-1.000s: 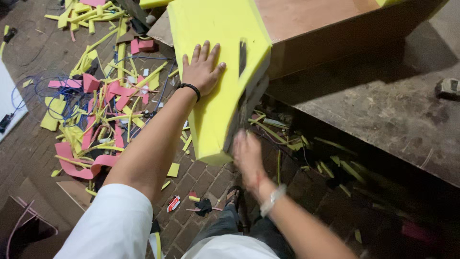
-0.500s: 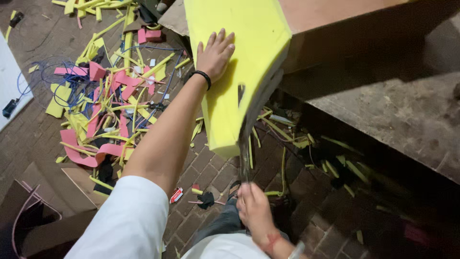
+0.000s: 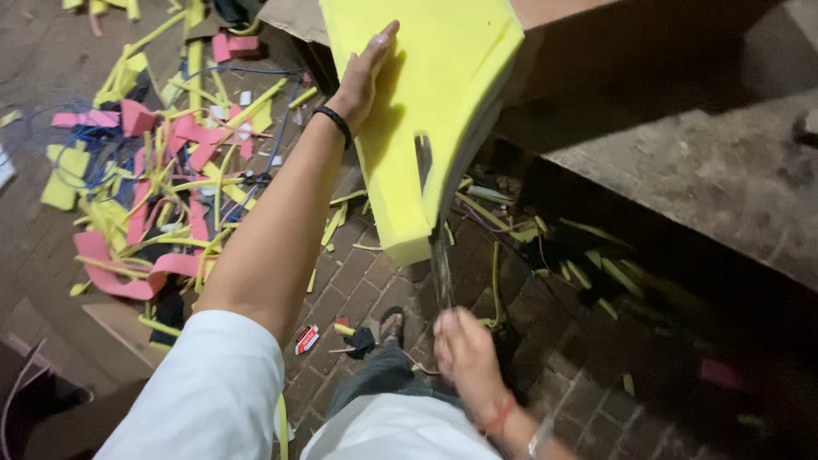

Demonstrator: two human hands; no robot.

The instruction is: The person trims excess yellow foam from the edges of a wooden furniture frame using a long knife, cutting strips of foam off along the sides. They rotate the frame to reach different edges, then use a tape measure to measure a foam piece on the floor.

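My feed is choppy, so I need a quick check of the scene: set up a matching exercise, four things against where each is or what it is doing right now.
Things:
1. left hand
2. right hand
3. yellow foam slab
4. pink and yellow foam scraps

Places or states:
A. scattered over the brick floor on the left
B. pressed flat against the slab's face
C. low down, gripping a blurred blade that runs up into the slab
D. sticking out over the bench edge, with a slit in it

Pairs: 1-B, 2-C, 3-D, 4-A
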